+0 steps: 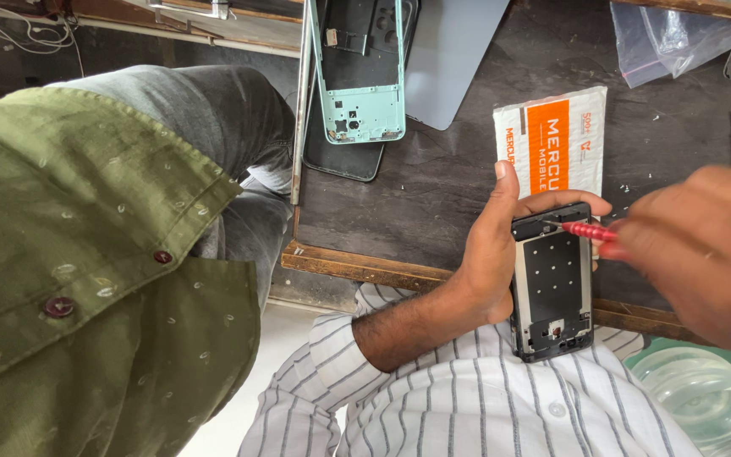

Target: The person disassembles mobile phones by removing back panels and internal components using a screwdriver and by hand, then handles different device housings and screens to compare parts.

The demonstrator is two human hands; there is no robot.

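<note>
Left hand (491, 254): wrapped around the black and grey opened phone frame (552, 283), gripping its long edges, held steady above the striped lap.
Right hand (700, 245): pinched shut on a red-handled screwdriver (590, 230), tip at the frame's top end.
Nearby: mint-green phone shell (361, 72) on dark table (433, 182).

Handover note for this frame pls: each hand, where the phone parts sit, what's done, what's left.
Left hand: grips an opened phone frame, back cover off, held over the table edge.
Right hand: holds a red screwdriver, tip at the frame's top end.
On the table: mint-green phone housing, dark panel beneath it, orange-and-white packet, clear bags.
Done: phone opened.
Left: work at the top end looks unfinished; whether screws remain, I cannot tell.
</note>
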